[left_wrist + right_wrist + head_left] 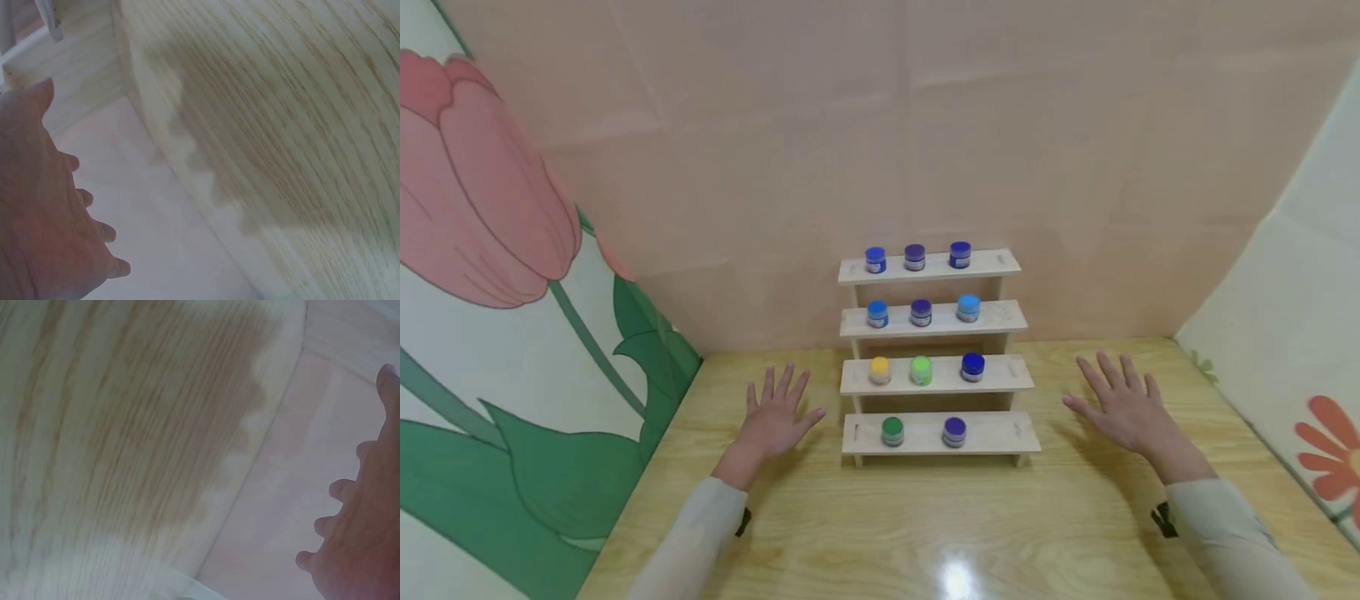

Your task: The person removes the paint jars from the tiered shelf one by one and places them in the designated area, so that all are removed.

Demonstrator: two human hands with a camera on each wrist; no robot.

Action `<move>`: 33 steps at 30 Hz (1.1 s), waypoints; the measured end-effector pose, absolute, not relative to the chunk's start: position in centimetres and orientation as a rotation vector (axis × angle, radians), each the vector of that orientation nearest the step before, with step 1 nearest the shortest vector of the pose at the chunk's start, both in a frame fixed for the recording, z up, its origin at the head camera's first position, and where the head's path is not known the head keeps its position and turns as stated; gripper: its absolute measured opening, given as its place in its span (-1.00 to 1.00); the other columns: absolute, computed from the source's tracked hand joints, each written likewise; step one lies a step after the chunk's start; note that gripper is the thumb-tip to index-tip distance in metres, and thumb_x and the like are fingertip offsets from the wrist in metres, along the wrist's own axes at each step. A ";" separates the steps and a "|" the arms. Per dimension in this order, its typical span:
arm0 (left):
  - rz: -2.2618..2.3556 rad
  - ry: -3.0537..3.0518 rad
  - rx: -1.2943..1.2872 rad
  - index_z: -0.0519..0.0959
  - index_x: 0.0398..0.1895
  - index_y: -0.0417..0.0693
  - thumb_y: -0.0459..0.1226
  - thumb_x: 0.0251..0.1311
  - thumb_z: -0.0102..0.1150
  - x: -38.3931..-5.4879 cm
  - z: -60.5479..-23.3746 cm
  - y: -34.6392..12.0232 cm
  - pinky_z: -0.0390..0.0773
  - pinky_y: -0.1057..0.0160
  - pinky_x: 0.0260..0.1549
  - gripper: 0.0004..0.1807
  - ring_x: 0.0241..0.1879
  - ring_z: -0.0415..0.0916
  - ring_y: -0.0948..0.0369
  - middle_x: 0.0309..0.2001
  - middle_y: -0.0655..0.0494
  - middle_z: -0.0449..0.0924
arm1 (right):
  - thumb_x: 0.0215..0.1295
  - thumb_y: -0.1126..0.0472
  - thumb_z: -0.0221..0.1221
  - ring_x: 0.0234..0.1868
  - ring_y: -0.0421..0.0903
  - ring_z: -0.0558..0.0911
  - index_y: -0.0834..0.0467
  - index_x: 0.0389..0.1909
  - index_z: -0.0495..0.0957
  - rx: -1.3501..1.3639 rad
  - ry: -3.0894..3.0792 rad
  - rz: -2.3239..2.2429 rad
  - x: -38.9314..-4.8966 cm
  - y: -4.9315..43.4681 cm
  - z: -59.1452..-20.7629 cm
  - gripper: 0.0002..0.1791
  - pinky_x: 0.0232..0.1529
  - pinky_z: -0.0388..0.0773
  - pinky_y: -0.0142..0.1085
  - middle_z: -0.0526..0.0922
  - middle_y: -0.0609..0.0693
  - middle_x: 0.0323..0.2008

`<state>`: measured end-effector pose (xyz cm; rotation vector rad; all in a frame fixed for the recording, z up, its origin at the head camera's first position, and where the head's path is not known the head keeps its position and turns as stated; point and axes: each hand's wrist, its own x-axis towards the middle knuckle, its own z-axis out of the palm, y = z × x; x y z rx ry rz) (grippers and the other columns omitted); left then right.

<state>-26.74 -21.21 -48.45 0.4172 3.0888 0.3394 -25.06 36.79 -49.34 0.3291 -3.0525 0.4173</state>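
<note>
Left of a pale wooden stepped rack [827, 450] my left hand [772, 425] is held above the table, its fingers spread and holding nothing. My right hand [1126, 410] hovers likewise on the rack's right side, fingers apart. Small round jars with coloured lids stand upright on the tiers. The top tier has three in blue and purple, among them a blue jar [876, 260]. Below are a light blue jar [968, 308] and two darker ones. A yellow jar [880, 371], a light green jar [921, 371] and a dark blue jar [972, 367] share the third. A green jar [892, 431] and a purple jar [954, 432] occupy the lowest.
The wood-grain table [880, 525] runs back to a pinkish cloth backdrop [760, 167]. A panel with a painted tulip [497, 192] borders the left side. On the right is a white panel with a red flower [1330, 450]. Both wrist views show hand shadows on the tabletop.
</note>
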 end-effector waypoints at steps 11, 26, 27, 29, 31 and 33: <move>0.337 3.100 0.408 -0.16 0.66 0.18 0.31 0.45 -0.24 -26.8 -48.4 -21.3 -0.49 -0.42 0.43 -0.13 0.58 -0.59 -0.17 0.65 0.00 -0.40 | 0.49 -0.37 -0.09 0.52 0.45 -0.45 -0.05 0.64 -0.33 0.330 -3.035 0.412 -25.1 36.3 -48.9 -0.04 0.33 -0.45 0.55 -0.31 0.36 0.59; 0.341 3.117 0.396 -0.14 0.66 0.16 0.34 0.44 -0.28 -26.0 -48.4 -21.4 -0.48 -0.43 0.43 -0.11 0.57 -0.59 -0.19 0.65 -0.02 -0.41 | 0.48 -0.35 -0.05 0.54 0.47 -0.36 -0.03 0.65 -0.23 0.359 -2.989 0.383 -24.6 35.1 -48.7 -0.06 0.35 -0.45 0.53 -0.26 0.35 0.59; 0.339 3.124 0.397 -0.13 0.66 0.15 0.34 0.44 -0.28 -26.0 -48.4 -21.4 -0.46 -0.43 0.43 -0.11 0.58 -0.58 -0.19 0.65 -0.02 -0.40 | 0.48 -0.35 -0.05 0.54 0.46 -0.35 -0.04 0.65 -0.22 0.362 -2.980 0.381 -24.6 35.0 -48.8 -0.06 0.35 -0.46 0.53 -0.25 0.35 0.59; 0.356 3.130 0.411 -0.11 0.66 0.13 0.34 0.44 -0.28 -25.8 -48.3 -21.2 -0.44 -0.44 0.43 -0.11 0.58 -0.57 -0.20 0.65 -0.04 -0.38 | 0.47 -0.34 -0.03 0.54 0.45 -0.36 -0.05 0.65 -0.22 0.365 -2.960 0.375 -24.4 34.9 -48.7 -0.06 0.36 -0.44 0.53 -0.22 0.35 0.59; 0.370 3.133 0.416 -0.12 0.66 0.15 0.36 0.43 -0.31 -25.7 -48.2 -21.0 -0.44 -0.43 0.44 -0.11 0.58 -0.56 -0.19 0.65 -0.03 -0.38 | 0.48 -0.32 -0.02 0.55 0.42 -0.39 -0.06 0.65 -0.23 0.369 -2.942 0.379 -24.3 34.7 -48.6 -0.06 0.37 -0.44 0.52 -0.22 0.35 0.59; 0.388 3.137 0.423 -0.13 0.65 0.17 0.36 0.44 -0.31 -25.6 -48.1 -20.8 -0.42 -0.43 0.44 -0.12 0.58 -0.55 -0.18 0.65 -0.02 -0.37 | 0.48 -0.31 -0.01 0.55 0.39 -0.43 -0.08 0.65 -0.24 0.376 -2.927 0.392 -24.2 34.4 -48.4 -0.07 0.38 -0.45 0.51 -0.21 0.35 0.59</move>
